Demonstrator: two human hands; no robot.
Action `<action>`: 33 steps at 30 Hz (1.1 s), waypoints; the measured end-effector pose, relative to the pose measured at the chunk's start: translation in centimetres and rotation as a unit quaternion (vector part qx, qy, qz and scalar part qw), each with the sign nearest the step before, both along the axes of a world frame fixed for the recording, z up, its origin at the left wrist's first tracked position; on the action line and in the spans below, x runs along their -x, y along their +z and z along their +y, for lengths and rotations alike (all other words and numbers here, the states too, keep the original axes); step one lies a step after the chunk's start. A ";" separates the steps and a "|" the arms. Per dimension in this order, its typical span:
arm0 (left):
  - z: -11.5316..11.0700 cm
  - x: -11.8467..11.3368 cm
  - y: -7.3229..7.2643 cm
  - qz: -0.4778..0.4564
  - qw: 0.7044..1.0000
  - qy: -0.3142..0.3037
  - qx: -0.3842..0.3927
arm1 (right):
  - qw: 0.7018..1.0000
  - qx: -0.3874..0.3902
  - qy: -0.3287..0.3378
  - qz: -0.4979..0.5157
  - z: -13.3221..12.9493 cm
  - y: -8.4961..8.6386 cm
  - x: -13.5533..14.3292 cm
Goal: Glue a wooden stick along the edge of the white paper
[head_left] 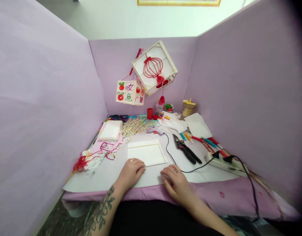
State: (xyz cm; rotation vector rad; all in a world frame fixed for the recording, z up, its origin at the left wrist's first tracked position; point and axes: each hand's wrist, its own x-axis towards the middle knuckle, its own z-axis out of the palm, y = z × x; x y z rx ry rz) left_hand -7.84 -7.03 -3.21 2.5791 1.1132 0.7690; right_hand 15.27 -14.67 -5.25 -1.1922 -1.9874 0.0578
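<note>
the left hand [131, 172] rests palm down on the table [104, 173], its fingers loosely curled and holding nothing, fingertips touching the near edge of the white framed panel [147, 153]. the right hand [175, 182] lies flat just beside it near the table's front edge, fingers relaxed and empty. the panel lies flat just beyond both hands. right of it sit black-handled pliers [186, 149] and a power strip [227, 161]; a glue gun [154, 131] lies behind. two lanterns [154, 67] hang above.
</note>
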 end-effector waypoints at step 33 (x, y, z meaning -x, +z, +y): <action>-0.3 0.1 0.1 -0.042 0.999 -0.026 -0.004 | 0.978 0.103 -0.118 -0.136 1.5 -0.1 -0.6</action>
